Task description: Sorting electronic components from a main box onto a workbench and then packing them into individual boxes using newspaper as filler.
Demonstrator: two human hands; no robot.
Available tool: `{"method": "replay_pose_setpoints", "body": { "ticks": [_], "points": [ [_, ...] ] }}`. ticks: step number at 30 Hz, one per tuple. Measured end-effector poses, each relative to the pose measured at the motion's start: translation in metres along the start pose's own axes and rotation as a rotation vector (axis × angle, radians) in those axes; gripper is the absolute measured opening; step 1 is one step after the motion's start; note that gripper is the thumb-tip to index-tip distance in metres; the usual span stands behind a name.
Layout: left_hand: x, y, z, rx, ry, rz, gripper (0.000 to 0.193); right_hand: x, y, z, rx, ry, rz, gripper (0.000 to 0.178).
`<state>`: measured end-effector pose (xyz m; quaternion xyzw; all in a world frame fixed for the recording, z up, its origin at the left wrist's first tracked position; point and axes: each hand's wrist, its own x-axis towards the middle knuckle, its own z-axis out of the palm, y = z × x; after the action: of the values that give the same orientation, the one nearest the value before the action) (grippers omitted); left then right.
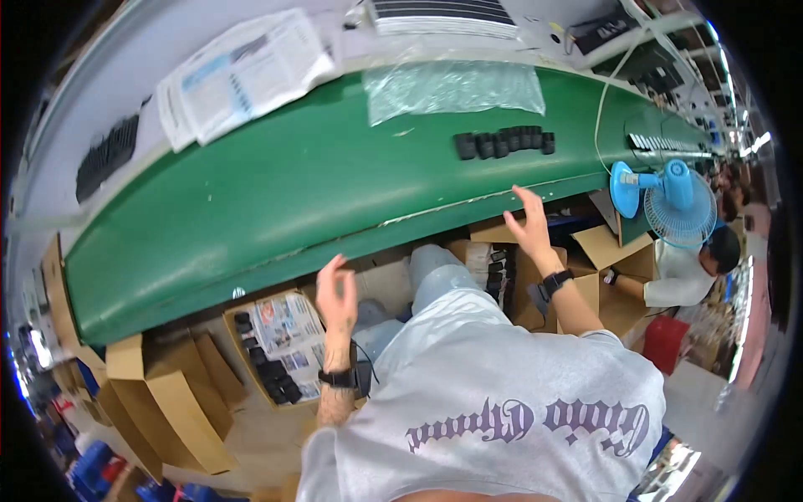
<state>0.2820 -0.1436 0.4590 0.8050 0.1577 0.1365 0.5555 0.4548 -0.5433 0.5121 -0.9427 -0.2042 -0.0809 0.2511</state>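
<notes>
My left hand (336, 297) hovers by the near edge of a green work surface (276, 184), its fingers loosely bent and apart, holding nothing. Closest to it is a carton (230, 322) with newspaper (288, 326) and small black parts (272, 372). To the right, my right hand (531, 224) is raised over the same edge, thumb and fingers spread, with nothing in it. Beyond that hand, a row of small black blocky parts (502, 144) stands on the green surface. Each of my wrists wears a black strap.
Clear plastic wrap (452, 88) and newspapers (242, 79) lie at the far side. A blue fan (677, 197) stands at the right, near a co-worker (682, 272) reaching toward a carton (615, 251). An open carton (167, 402) sits lower left; another with black parts (499, 272) is beside my knees.
</notes>
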Motion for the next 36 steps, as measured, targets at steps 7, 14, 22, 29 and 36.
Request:
{"method": "replay_pose_setpoints", "body": {
  "ticks": [7,14,22,29,36],
  "points": [
    [0.151,0.089,0.221,0.622,-0.490,0.596,0.074,0.087,0.152,-0.019,-0.183,-0.054,-0.155,0.086],
    [0.201,0.089,0.321,0.793,-0.463,0.700,0.094,0.144,0.225,-0.011,-0.161,-0.353,-0.417,0.087],
    [0.205,0.082,0.368,0.858,-0.461,0.650,0.089,0.174,0.247,0.034,-0.264,-0.379,-0.667,0.087],
    [0.207,0.079,0.375,0.808,-0.477,0.674,0.080,0.174,0.237,0.041,-0.303,-0.329,-0.727,0.085],
    [0.202,0.095,0.375,0.822,-0.472,0.525,0.072,0.187,0.211,0.041,-0.232,-0.459,-0.629,0.085]
  ]
}}
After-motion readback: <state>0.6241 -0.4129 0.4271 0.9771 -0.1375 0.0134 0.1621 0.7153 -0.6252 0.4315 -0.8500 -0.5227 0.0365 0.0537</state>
